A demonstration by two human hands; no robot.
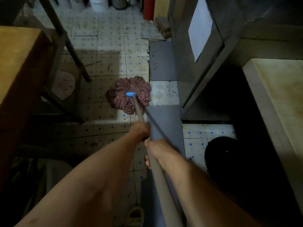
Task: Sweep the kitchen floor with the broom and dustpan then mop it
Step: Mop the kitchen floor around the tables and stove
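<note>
Head view, looking down: mop handle (pixel 139 112) is gripped by both hands. Left hand (pixel 141 130) is wrapped round the shaft further down, nearer the mop head; right hand (pixel 155 149) is wrapped round it just behind, fingers curled under the shaft, w/ the two hands nearly touching. Handle runs from bottom centre up to a blue collar (pixel 130 94). Mop head (pixel 130 95), pinkish-red yarn, is spread flat on the tiled floor (pixel 108 66), approx. mid-frame, just beside a grey floor strip (pixel 161 61). Floor tiles are white w/ small blue dots and are seen stained in places. Wooden bench (pixel 18 63) is noted at left, w/ a metal frame leg (pixel 68 41) beside it. Pale bench (pixel 278 99) at right edge. Black bucket (pixel 221 154) stands on the floor at right, under shadow. Slipper (pixel 135 215) is seen at bottom centre. Red cylinder (pixel 148 9) at top.
</note>
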